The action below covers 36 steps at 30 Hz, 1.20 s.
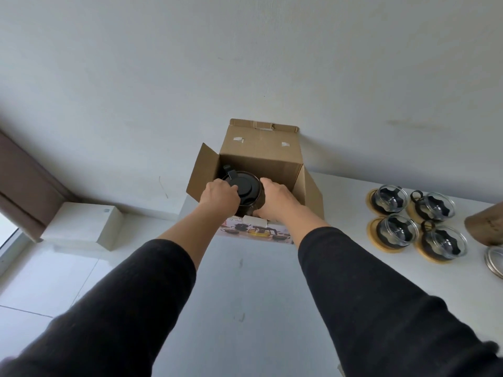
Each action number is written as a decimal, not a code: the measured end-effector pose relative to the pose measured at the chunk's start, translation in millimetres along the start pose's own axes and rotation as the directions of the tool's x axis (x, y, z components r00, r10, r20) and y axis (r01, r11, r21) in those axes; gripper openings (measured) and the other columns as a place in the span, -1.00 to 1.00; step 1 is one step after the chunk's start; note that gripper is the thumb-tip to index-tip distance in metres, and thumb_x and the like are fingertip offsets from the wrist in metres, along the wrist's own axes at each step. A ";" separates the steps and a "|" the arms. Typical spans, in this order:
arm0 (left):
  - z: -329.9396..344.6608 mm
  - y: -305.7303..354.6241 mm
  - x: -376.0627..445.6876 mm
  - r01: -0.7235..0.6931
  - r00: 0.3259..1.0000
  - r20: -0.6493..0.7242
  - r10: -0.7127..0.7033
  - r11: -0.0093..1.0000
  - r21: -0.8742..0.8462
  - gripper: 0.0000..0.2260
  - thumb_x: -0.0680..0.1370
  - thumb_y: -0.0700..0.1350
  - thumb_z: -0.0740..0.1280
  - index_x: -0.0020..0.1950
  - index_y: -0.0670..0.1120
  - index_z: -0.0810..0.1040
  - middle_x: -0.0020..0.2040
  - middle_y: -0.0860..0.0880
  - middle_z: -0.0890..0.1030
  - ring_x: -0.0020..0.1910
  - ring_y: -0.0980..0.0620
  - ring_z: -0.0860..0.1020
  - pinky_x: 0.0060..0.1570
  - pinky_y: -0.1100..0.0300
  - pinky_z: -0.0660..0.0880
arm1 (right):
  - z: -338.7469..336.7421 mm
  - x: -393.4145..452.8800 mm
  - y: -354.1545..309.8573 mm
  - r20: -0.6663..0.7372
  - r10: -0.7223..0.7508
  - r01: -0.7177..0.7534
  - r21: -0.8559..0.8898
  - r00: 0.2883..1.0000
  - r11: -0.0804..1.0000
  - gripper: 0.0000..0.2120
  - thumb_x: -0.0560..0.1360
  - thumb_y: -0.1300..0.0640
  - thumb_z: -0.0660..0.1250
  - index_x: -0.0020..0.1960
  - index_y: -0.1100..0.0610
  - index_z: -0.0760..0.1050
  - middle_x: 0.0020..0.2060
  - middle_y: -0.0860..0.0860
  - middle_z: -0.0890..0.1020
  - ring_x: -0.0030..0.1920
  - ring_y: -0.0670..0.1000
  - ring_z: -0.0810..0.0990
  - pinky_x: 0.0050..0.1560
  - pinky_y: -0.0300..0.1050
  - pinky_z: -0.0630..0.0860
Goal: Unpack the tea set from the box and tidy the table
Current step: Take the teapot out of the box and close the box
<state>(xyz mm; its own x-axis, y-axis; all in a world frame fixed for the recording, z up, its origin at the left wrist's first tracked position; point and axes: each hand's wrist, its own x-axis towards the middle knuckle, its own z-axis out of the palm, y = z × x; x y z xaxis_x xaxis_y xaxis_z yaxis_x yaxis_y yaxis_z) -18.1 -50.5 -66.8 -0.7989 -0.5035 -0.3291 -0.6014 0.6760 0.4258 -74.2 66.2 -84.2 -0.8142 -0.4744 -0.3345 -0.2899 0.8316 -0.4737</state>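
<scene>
An open cardboard box stands at the far edge of the white table, its flaps folded out. Inside sits a glass teapot with a black lid and black handle. My left hand grips the teapot's left side at the lid rim. My right hand curls round its right side, reaching down into the box. Both forearms stretch forward in black sleeves. The teapot's lower body is hidden by the box wall and my hands.
Several glass cups with black holders sit on bamboo coasters at the right. A brown paper wad and a round metal rim lie at the far right. A white box rests on the floor at left.
</scene>
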 end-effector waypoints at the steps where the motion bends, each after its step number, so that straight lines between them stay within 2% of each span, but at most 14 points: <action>1: 0.6 -1.7 2.2 0.012 1.000 0.007 -0.012 1.000 -0.023 -0.61 0.65 -0.02 0.07 0.33 -0.28 0.35 0.23 -0.25 0.46 0.16 -0.15 0.49 0.08 0.07 0.45 | 3.3 1.4 -0.3 -0.002 0.012 -0.012 0.027 1.000 1.000 -0.32 0.38 0.11 0.49 0.41 0.11 0.26 0.25 0.11 0.50 0.24 0.16 0.49 0.07 -0.07 0.46; 4: -1.0 -5.4 4.3 0.033 0.999 0.019 -0.032 0.997 -0.073 -0.59 0.66 0.01 0.01 0.31 -0.26 0.38 0.19 -0.25 0.49 0.07 -0.11 0.51 -0.01 0.11 0.46 | 10.0 1.2 -3.6 -0.021 0.035 -0.032 0.104 0.999 0.994 -0.34 0.40 0.10 0.48 0.40 0.12 0.25 0.20 0.12 0.55 0.17 0.15 0.53 -0.04 -0.13 0.43; 7: -5.2 -4.0 1.4 -0.019 1.000 0.022 0.020 0.998 -0.063 -0.59 0.68 -0.05 -0.08 0.37 -0.23 0.36 0.21 -0.26 0.49 0.21 -0.18 0.47 0.21 -0.01 0.46 | 11.4 0.6 -6.7 -0.058 0.046 -0.036 0.156 0.997 0.987 -0.35 0.39 0.06 0.49 0.38 0.12 0.27 0.18 0.11 0.57 0.15 0.13 0.54 -0.07 -0.16 0.45; 9: -10.3 -3.5 -0.5 -0.045 0.999 0.021 0.046 0.998 -0.046 -0.57 0.68 -0.04 -0.10 0.36 -0.24 0.38 0.20 -0.27 0.50 0.21 -0.19 0.46 0.22 -0.03 0.44 | 9.2 -1.9 -8.3 -0.075 0.044 -0.031 0.176 0.996 0.984 -0.32 0.35 0.03 0.52 0.36 0.12 0.30 0.20 0.09 0.57 0.18 0.11 0.54 -0.04 -0.18 0.44; 13: -25.7 3.3 -2.2 -0.024 0.999 -0.025 0.021 0.993 -0.117 -0.48 0.66 0.06 -0.09 0.18 -0.29 0.48 0.00 -0.25 0.53 -0.09 -0.10 0.45 -0.09 0.09 0.40 | -5.7 -11.2 -14.1 -0.109 0.042 -0.019 0.206 0.993 0.978 -0.27 0.29 0.00 0.58 0.34 0.10 0.33 0.21 0.05 0.57 0.22 0.08 0.52 0.02 -0.19 0.42; 16: -46.5 14.5 -8.6 -0.121 0.991 -0.071 0.117 0.991 -0.059 -0.59 0.67 -0.04 -0.09 0.33 -0.20 0.37 -0.15 -0.17 0.45 -0.12 -0.11 0.44 -0.14 0.07 0.41 | -24.5 -19.6 -23.6 -0.150 0.038 -0.010 0.188 0.988 0.982 -0.28 0.25 -0.07 0.59 0.30 0.07 0.38 0.17 0.01 0.59 0.16 0.05 0.53 -0.02 -0.20 0.40; 19: -64.3 28.8 -14.7 -0.200 0.972 -0.142 0.187 0.976 -0.085 -0.60 0.63 -0.20 -0.05 0.48 -0.11 0.14 -0.07 -0.23 0.48 0.03 -0.21 0.47 -0.14 0.06 0.40 | -46.0 -32.2 -32.2 -0.207 0.023 0.018 0.197 0.978 0.980 -0.32 0.21 -0.09 0.60 0.25 0.01 0.43 0.04 -0.07 0.60 0.14 0.04 0.55 0.00 -0.20 0.39; 22: -82.3 43.3 -26.0 -0.279 0.950 -0.145 0.276 0.960 -0.005 -0.65 0.62 -0.22 -0.03 0.42 -0.14 0.21 0.07 -0.29 0.53 0.12 -0.27 0.47 -0.08 0.01 0.41 | -68.8 -50.6 -39.9 -0.257 -0.001 0.053 0.194 0.966 0.980 -0.34 0.24 -0.04 0.60 0.27 0.00 0.44 -0.02 -0.12 0.55 0.11 -0.02 0.53 0.02 -0.22 0.36; 24: -89.8 53.5 -31.3 -0.330 0.931 -0.170 0.323 0.944 -0.010 -0.66 0.59 -0.25 0.01 0.37 -0.16 0.22 0.01 -0.29 0.52 0.05 -0.27 0.47 -0.13 0.02 0.39 | -82.5 -61.3 -41.6 -0.296 -0.012 0.073 0.194 0.955 0.978 -0.35 0.25 0.00 0.60 0.28 0.00 0.46 0.10 -0.05 0.61 0.15 0.00 0.53 0.05 -0.23 0.37; 26: -95.3 63.2 -36.4 -0.364 0.916 -0.183 0.356 0.931 -0.010 -0.67 0.57 -0.27 0.04 0.34 -0.19 0.24 -0.10 -0.26 0.50 -0.04 -0.24 0.45 -0.14 0.01 0.40 | -94.4 -69.9 -40.1 -0.322 -0.007 0.073 0.194 0.947 0.978 -0.40 0.27 0.02 0.59 0.25 0.01 0.48 0.10 -0.02 0.62 0.14 0.02 0.54 0.05 -0.21 0.38; 28: -99.5 74.9 -42.9 -0.397 0.904 -0.176 0.388 0.918 -0.012 -0.70 0.62 -0.22 -0.02 0.32 -0.21 0.29 -0.06 -0.28 0.54 0.02 -0.26 0.46 -0.01 -0.05 0.46 | -104.7 -76.0 -35.1 -0.343 0.033 0.035 0.188 0.939 0.982 -0.40 0.26 -0.03 0.59 0.23 0.05 0.47 0.05 -0.03 0.59 0.09 0.02 0.52 0.02 -0.19 0.40; 30: -99.4 89.0 -51.0 -0.437 0.885 -0.176 0.431 0.899 0.003 -0.66 0.65 -0.15 -0.08 0.30 -0.24 0.36 0.04 -0.32 0.56 0.12 -0.31 0.47 0.13 -0.11 0.44 | -114.9 -79.2 -24.1 -0.368 0.095 -0.024 0.194 0.925 0.981 -0.34 0.22 -0.09 0.59 0.22 0.08 0.44 0.11 0.00 0.57 0.11 0.03 0.51 0.01 -0.16 0.42; 33: -89.7 115.4 -63.1 -0.485 0.861 -0.168 0.481 0.875 0.019 -0.61 0.67 -0.11 -0.10 0.29 -0.25 0.40 0.10 -0.32 0.56 0.15 -0.31 0.48 0.18 -0.10 0.41 | -131.3 -87.6 -0.6 -0.400 0.157 -0.071 0.221 0.903 0.973 -0.31 0.19 -0.09 0.60 0.22 0.08 0.43 0.13 0.00 0.56 0.12 0.02 0.51 -0.01 -0.17 0.41; 36: -67.9 141.8 -66.3 -0.485 0.868 -0.129 0.479 0.874 -0.022 -0.60 0.67 -0.11 -0.09 0.34 -0.25 0.39 0.11 -0.33 0.54 0.18 -0.30 0.46 0.19 -0.09 0.41 | -141.9 -96.0 29.3 -0.416 0.201 -0.109 0.234 0.887 0.966 -0.31 0.19 -0.09 0.60 0.22 0.08 0.43 0.11 -0.01 0.55 0.10 0.01 0.51 -0.03 -0.18 0.40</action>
<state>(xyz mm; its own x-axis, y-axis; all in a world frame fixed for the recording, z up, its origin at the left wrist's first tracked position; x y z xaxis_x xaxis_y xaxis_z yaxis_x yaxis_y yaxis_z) -50.9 42.2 72.6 -0.9827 -0.1830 0.0273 -0.1381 0.8236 0.5501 -75.9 177.1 49.6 -0.9896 -0.1337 -0.0526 -0.0738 0.7872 -0.6122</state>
